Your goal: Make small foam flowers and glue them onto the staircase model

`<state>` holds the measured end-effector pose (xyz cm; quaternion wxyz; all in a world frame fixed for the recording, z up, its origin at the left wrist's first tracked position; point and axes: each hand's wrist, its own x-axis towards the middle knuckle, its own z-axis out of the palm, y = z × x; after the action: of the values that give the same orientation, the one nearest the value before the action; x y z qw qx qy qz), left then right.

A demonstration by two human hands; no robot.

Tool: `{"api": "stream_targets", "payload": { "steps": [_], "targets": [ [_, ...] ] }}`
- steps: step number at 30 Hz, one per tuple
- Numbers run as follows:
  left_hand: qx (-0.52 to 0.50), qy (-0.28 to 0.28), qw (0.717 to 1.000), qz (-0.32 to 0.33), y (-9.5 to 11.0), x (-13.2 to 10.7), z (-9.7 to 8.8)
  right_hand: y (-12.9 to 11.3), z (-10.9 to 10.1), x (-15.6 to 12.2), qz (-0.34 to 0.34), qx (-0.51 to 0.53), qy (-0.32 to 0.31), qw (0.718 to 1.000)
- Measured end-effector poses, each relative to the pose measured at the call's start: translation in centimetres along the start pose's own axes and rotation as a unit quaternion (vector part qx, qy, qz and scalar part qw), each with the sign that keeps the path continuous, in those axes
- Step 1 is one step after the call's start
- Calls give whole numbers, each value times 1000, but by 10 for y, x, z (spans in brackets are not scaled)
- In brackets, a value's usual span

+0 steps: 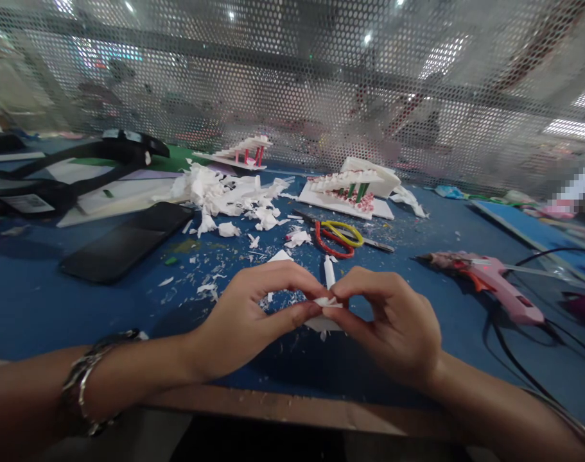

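Near the table's front edge, my left hand (256, 308) and my right hand (391, 321) meet, thumbs and forefingers closed on one small piece of white paper (327, 301). It looks folded or crumpled, and the fingertips partly cover it. Just behind the fingers is a white tube (329, 273), perhaps a glue or pen body. A white flat piece (280, 256) shows behind my left hand. Farther back lie scissors with red and yellow handles (334, 240). To the right of my right hand is a pink glue gun (501, 285).
Torn white scraps (225, 196) are heaped behind the hands. Two small stair models, one with green posts (350, 189) and one with red posts (246, 153), stand near the perforated metal screen (292, 83). A black phone (128, 244) and a black strapped device (94, 160) lie left; cables (508, 359) run right.
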<state>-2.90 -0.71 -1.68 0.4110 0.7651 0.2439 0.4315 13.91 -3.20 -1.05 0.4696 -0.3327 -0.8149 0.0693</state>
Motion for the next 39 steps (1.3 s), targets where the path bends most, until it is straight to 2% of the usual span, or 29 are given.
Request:
{"api": "stream_targets", "payload": {
  "steps": [5,9,14,20,23,28,30,34,36,39],
  "targets": [
    [30,0,1000,-5,0,2,-1,-1,-2,4,-3,-2,-22,1000],
    [30,11,999,-6,-1,3,-1,-1,-2,6,11,12,-13,1000],
    [34,18,999,-1,0,3,-1,-1,0,5,63,30,-7,998],
    [23,34,999,12,-3,4,-1,3,3,0,135,85,-43,986],
    [8,36,999,20,-5,2,-1,3,4,-2,130,105,-35,985],
    [-9,47,998,41,-3,0,0,0,7,1,84,105,-30,990],
    [-24,49,998,15,-2,2,1,0,8,1,87,91,-35,991],
    [-94,37,990,-102,-4,6,2,3,8,-1,108,76,-16,991],
    [-123,35,981,-147,-4,8,1,4,7,-1,78,61,-10,995],
    [-146,44,973,-173,-4,9,1,3,5,2,10,4,-27,1000]
  ]
}}
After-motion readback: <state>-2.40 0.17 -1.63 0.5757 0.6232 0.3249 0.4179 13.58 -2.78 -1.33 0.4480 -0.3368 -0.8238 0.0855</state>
